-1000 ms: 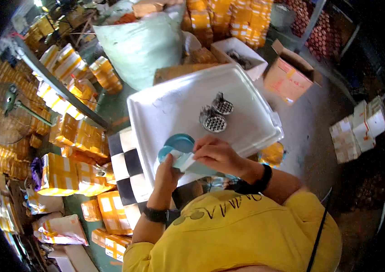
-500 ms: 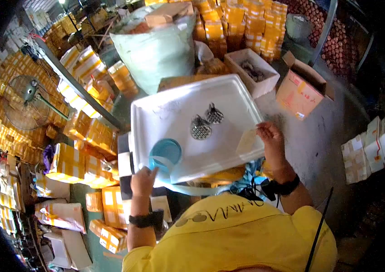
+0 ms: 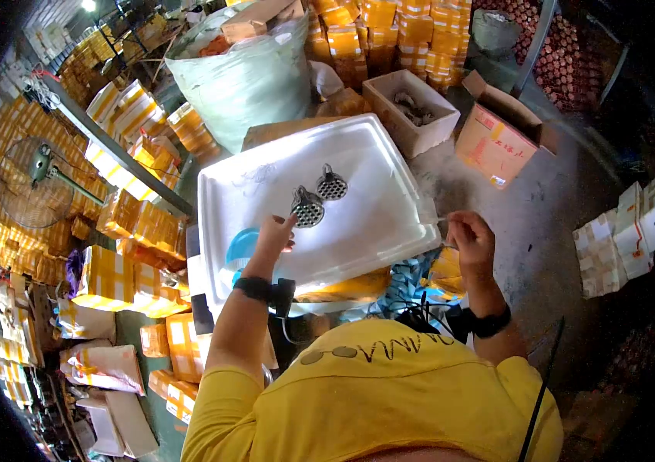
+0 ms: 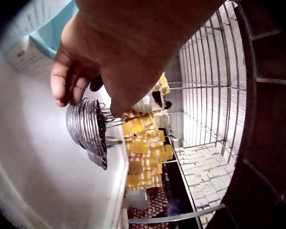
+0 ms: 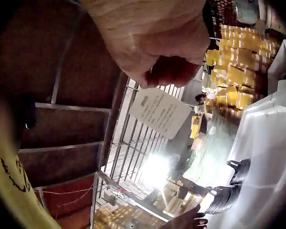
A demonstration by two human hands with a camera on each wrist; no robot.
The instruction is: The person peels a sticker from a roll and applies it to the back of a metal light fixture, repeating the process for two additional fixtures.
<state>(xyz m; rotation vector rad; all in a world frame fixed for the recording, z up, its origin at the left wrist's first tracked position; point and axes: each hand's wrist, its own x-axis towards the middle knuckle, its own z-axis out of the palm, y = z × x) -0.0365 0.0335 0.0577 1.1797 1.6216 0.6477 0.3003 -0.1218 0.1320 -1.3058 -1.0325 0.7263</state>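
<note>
My left hand (image 3: 275, 237) is over the white tray (image 3: 374, 250), its fingertips at the nearer of two dark metal bundles (image 3: 308, 209). In the left wrist view, fingers and thumb of the hand (image 4: 93, 62) lie apart around the top of the metal bundle (image 4: 86, 124); whether they touch it is unclear. The other bundle (image 3: 332, 185) lies just behind. A blue round item (image 3: 242, 245) sits at the tray's left, partly behind my left hand and forearm. Beyond the tray's right edge, my right hand (image 3: 472, 235) pinches a printed white tag (image 5: 161, 113) by one end.
A white foam box (image 3: 412, 115) and an open cardboard box (image 3: 497, 142) stand behind the tray to the right. A large pale sack (image 3: 243, 81) stands behind it. Taped boxes (image 3: 108, 281) and a fan (image 3: 38, 169) are on the left.
My left hand has let go of the blue ribbon and moved from the tray's front-left corner to the nearer metal bundle. My right hand has carried the tag out to the tray's right side.
</note>
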